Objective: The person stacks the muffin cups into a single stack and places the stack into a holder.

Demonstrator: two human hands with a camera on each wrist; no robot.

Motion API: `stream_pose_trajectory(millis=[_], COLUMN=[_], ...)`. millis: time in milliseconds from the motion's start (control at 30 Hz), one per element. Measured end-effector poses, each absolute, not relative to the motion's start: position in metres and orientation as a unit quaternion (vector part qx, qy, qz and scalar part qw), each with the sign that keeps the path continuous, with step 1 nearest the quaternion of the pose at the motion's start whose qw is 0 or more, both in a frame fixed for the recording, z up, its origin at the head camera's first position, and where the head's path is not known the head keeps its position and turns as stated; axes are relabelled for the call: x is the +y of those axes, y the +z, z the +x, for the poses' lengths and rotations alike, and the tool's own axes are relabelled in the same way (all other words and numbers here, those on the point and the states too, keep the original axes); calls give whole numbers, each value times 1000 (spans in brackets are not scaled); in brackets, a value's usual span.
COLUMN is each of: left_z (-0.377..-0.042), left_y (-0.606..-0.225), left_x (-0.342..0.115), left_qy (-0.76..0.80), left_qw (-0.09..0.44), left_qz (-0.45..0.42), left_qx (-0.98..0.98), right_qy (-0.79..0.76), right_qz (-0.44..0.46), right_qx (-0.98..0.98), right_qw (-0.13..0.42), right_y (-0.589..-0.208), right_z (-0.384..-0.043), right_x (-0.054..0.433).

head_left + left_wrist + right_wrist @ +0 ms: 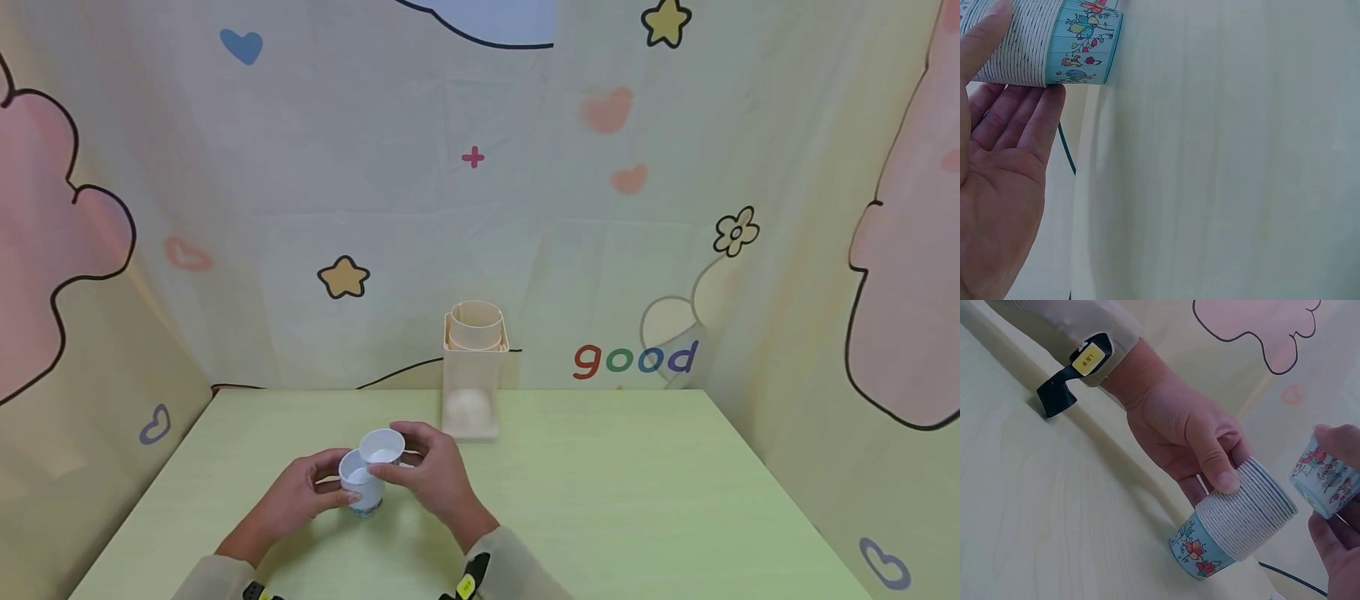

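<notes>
My left hand grips a stack of nested paper cups, thumb on one side and fingers on the other. In the left wrist view the stack shows many white rims and a light blue base printed with birds and flowers. My right hand pinches a paper cup of the same print between thumb and fingers. That cup is just off the open end of the stack in the right wrist view. Both are held over the table, the stack tilted.
A beige upright holder with a round tube at its top stands at the back edge of the pale green table. Behind and at both sides hangs a printed cloth with hearts, stars and clouds.
</notes>
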State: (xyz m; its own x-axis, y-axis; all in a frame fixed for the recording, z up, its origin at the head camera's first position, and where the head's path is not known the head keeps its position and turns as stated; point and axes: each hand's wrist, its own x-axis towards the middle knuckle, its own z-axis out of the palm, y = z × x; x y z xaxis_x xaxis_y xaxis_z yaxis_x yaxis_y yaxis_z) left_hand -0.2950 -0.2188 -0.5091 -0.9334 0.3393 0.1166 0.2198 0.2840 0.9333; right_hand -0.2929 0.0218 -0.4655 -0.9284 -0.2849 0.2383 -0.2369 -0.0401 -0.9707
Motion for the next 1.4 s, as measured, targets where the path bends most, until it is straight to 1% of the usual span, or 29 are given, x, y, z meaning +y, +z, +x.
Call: stream_pose_trajectory(millis=[767,1167,1400], left_z=[-295,-296,-297], left_y=[-507,-509,-509], left_x=[-219,-220,-219], left_qy=[563,574,573], left_qw=[55,71,68], left_qz=[158,155,152], left_qx=[809,801,802], right_qy=[-670,-661,-655], right_qz=[-192,-196,-197], right_qx=[717,724,729], right_qw=[13,23,36], right_y=[-471,-478,-485], right_z=[-295,-296,-299], right_x=[4,-1,-1])
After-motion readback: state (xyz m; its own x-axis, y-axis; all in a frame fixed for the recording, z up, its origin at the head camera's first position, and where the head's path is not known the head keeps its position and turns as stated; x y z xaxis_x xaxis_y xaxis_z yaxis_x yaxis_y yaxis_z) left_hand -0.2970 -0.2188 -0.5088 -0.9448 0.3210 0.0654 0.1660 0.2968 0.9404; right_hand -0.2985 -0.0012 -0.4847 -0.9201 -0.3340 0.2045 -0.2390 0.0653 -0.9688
